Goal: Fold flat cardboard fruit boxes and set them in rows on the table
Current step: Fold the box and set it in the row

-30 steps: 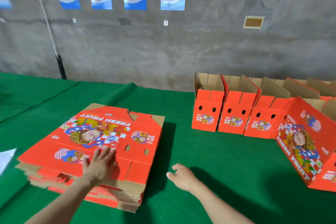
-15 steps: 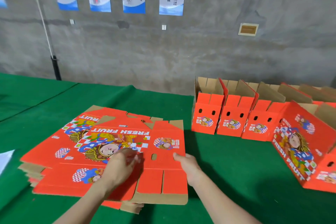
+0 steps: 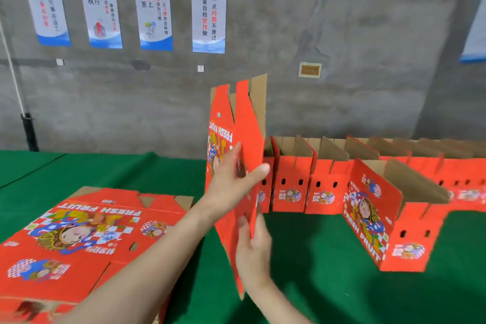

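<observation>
The flat box blank (image 3: 244, 144) stands on edge in the air above the green table (image 3: 315, 284), between the stack of blanks (image 3: 86, 231) and the row of folded boxes (image 3: 292, 187). The left hand (image 3: 231, 181) clasps its middle and the right hand (image 3: 253, 250) pinches its lower edge. Next, I judge, it must be pulled open. Half a second ago it lay flat on the stack.

Soft, even light fills the room, fairly bright; the grey wall (image 3: 355, 34) and the green cloth (image 3: 105, 171) look matt. A dim, soft-edged shadow lies on the cloth beside the flat stack (image 3: 79, 239). Motion blur smears my left hand (image 3: 228, 187), my right hand (image 3: 252, 252) and the box (image 3: 249, 126) they hold. The posters (image 3: 155, 10) lean outward near the left edge, their print fuzzy. The row of boxes (image 3: 289, 179) smears away to the right.
</observation>
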